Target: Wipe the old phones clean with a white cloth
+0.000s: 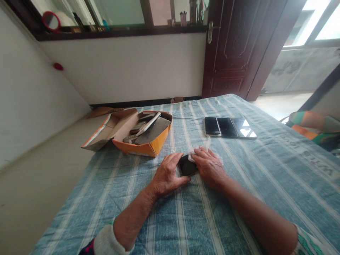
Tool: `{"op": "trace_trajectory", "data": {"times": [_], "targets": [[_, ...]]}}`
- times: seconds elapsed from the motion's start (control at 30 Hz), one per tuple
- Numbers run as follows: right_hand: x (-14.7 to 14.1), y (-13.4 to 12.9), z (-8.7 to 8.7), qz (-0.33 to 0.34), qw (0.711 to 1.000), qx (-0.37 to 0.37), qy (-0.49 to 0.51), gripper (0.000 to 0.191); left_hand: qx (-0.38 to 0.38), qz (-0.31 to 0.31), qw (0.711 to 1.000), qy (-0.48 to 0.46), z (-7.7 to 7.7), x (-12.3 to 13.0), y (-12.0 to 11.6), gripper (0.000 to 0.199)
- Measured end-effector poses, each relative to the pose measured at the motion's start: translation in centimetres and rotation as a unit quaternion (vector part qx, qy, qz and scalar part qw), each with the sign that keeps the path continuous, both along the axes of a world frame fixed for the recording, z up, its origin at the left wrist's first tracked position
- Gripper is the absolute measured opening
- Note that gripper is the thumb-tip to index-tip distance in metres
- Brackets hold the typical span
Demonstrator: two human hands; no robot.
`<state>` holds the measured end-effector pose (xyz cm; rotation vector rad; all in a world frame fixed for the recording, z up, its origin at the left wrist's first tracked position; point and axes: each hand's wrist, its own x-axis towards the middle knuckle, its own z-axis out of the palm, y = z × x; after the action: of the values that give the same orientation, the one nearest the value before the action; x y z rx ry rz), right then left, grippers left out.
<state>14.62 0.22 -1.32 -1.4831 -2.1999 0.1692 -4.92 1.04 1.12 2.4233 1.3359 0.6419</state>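
At the far left stands an open cardboard flap or lid point(106, 136), brown inside with an orange and white edge. It adjoins the orange box point(159, 141), which is open at the top and holds a jumble of flat devices; a slim pale device point(149, 124) lies tilted across the pile, beside a wide grey panel point(156, 130).

Right of the box and nearer the wearer, the left hand point(168, 174) is curved around the left part of a dark phone point(187, 166), its fingers at the far edge and its thumb at the near edge, so the phone is held between them. The dark phone is on or just over the striped cloth point(164, 219), between the two hands. Its face is black and glossy with a faint sheen, its corners look rounded, and a thin paler rim shows around it. Its right end is covered.

The right hand point(209, 166) holds a crumpled white wipe point(205, 144) under its fingers, pressed on that covered end; the wipe is thin and sticks out beyond the fingertips.

Farther right and beyond the hands, three devices lie side by side on the cloth: a black-faced phone with a light rim point(211, 126), a plain dark slab point(226, 127), and a shiny slab point(242, 128) reflecting bright window light.
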Motion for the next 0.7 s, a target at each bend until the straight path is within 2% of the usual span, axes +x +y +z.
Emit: {"op": "trace_trajectory", "data": {"times": [0.2, 0.33, 0.5, 0.7], "targets": [[1.3, 0.7, -0.2, -0.111, 0.994, -0.012, 0.003, 0.035, 0.002, 0.009, 1.0, -0.014, 0.1, 0.0, 0.1, 0.07], [1.5, 0.7, -0.4, -0.144, 0.989, -0.02, -0.006, 0.036, 0.009, 0.005, 1.0, -0.017, -0.1, -0.1, 0.2, 0.07], [0.4, -0.1, -0.4, -0.121, 0.992, -0.034, -0.029, 0.04, 0.02, -0.002, 0.999, -0.025, -0.3, -0.2, 0.3, 0.072], [-2.2, -2.0, 0.1, -0.02, 0.999, -0.037, -0.018, 0.042, 0.017, -0.02, 1.0, -0.007, -0.1, -0.2, 0.3, 0.076]]}}
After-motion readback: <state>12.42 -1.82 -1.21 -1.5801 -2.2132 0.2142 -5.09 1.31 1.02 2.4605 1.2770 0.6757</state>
